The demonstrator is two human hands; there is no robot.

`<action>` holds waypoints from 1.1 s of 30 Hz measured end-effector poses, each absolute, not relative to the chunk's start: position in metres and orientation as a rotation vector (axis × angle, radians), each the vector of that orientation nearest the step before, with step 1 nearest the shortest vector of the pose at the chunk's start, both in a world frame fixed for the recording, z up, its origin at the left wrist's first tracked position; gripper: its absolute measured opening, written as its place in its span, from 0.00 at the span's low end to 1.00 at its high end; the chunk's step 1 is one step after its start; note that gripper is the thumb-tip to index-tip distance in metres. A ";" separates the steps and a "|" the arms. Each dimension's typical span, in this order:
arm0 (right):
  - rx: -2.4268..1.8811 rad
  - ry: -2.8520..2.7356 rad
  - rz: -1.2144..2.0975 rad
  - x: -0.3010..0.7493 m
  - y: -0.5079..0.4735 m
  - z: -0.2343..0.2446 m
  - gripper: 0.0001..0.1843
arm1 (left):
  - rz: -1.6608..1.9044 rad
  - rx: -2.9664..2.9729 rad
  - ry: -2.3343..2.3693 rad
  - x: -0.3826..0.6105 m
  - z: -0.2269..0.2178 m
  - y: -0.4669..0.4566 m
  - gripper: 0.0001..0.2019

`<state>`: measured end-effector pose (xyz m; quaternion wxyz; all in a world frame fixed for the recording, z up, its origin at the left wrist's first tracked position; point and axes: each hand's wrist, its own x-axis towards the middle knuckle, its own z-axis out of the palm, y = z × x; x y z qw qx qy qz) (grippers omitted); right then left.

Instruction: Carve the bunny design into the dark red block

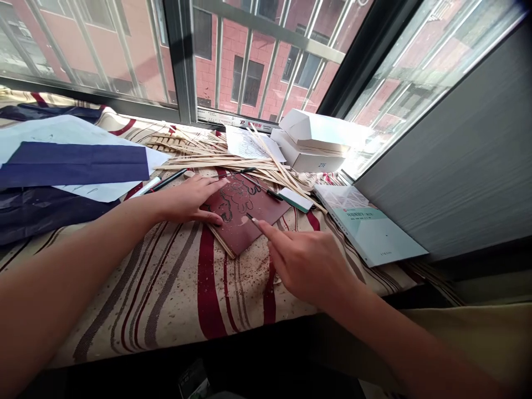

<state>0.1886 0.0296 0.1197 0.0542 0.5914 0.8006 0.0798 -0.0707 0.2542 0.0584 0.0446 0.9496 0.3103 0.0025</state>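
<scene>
A reddish-brown carving board (253, 235) lies on the striped cloth, with dark outlines of a figure cut or drawn on it. My left hand (193, 197) rests on its left side, fingers stretched out and thumb spread along the edge. My right hand (307, 260) is closed around a thin carving knife (250, 217). Its tip touches or hovers just over the board near a pale scraped patch; I cannot tell which. Most of the handle is hidden in my fingers. Small brown shavings are scattered over the board and the cloth in front.
Many thin wooden strips (199, 158) lie behind the board, with a drawing sheet (253, 145) and a white box (316, 144). A book (369, 224) lies at right. Pens (166, 180) and dark blue paper (78, 163) are at left. Barred windows stand behind.
</scene>
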 end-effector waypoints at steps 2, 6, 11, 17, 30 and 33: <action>1.864 2.463 0.202 0.197 0.030 0.123 0.32 | -0.005 2.899 0.938 -0.070 0.059 0.254 0.62; 1.899 2.517 0.021 0.207 0.037 0.127 0.29 | -0.009 2.901 0.940 -0.072 0.059 0.254 0.62; 1.902 2.514 -0.124 0.211 0.048 0.134 0.26 | 0.004 2.912 0.930 -0.073 0.057 0.256 0.63; 1.835 2.433 -0.195 0.207 0.055 0.155 0.28 | 0.003 2.905 0.933 -0.072 0.056 0.256 0.64; 1.836 2.461 -0.205 0.196 0.053 0.151 0.28 | -0.020 2.901 0.909 -0.068 0.057 0.256 0.57; 1.842 2.442 -0.102 0.195 0.039 0.124 0.32 | -0.021 2.903 0.883 -0.067 0.058 0.255 0.57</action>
